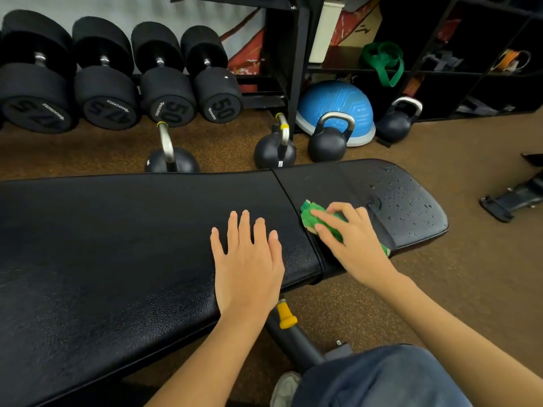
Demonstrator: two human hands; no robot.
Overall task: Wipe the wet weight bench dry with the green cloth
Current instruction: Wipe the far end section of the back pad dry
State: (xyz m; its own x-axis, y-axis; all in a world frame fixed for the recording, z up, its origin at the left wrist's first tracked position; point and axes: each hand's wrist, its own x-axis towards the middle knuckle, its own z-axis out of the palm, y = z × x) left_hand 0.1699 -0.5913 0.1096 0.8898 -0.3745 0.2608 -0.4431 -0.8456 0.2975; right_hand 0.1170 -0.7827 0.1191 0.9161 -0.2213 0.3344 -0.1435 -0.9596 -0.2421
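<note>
A black padded weight bench (pixel 123 236) runs across the view, split by a seam into a long back pad and a shorter seat pad. Water drops (pixel 402 195) bead on the seat pad's far right end. My right hand (pixel 352 239) presses the crumpled green cloth (pixel 310 217) flat on the seat pad just right of the seam; most of the cloth is hidden under the palm. My left hand (pixel 246 259) lies flat on the back pad, fingers spread, holding nothing.
Heavy dumbbells (pixel 164 83) sit on a rack behind the bench. Several kettlebells (pixel 327 142) and a blue balance dome (pixel 335 104) stand on the brown floor beyond it. A yellow adjustment knob (pixel 285 314) sticks out below the bench. Another black frame part (pixel 511 198) lies at right.
</note>
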